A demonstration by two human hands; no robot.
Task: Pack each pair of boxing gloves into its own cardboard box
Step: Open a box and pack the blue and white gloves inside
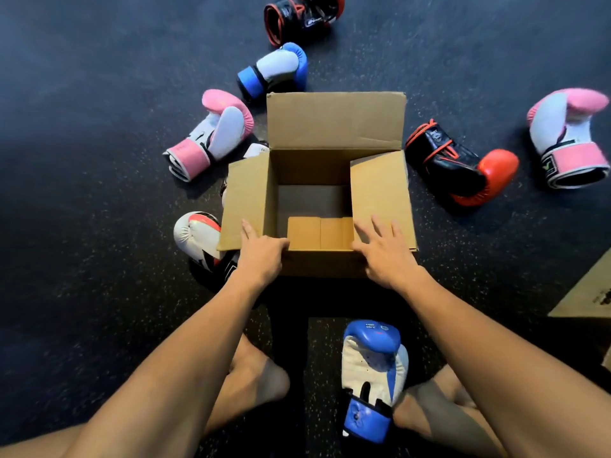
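Observation:
An open, empty cardboard box [334, 123] stands on the floor in front of me, its flaps up. My left hand [261, 256] curls its fingers over the box's near rim by the left flap. My right hand [383, 254] lies flat, fingers spread, on the right flap. Loose gloves lie around the box: a blue-and-white glove [373, 371] between my feet and its match [276, 69] behind the box; pink-and-white gloves at the left [215, 133] and far right [568, 137]; black-and-red gloves at the right [463, 166] and top [301, 18].
A white, red and black glove [196, 238] lies partly under the box's left flap. A corner of a second cardboard box [588, 292] shows at the right edge. My bare feet rest on the dark speckled floor [82, 226] near the blue glove.

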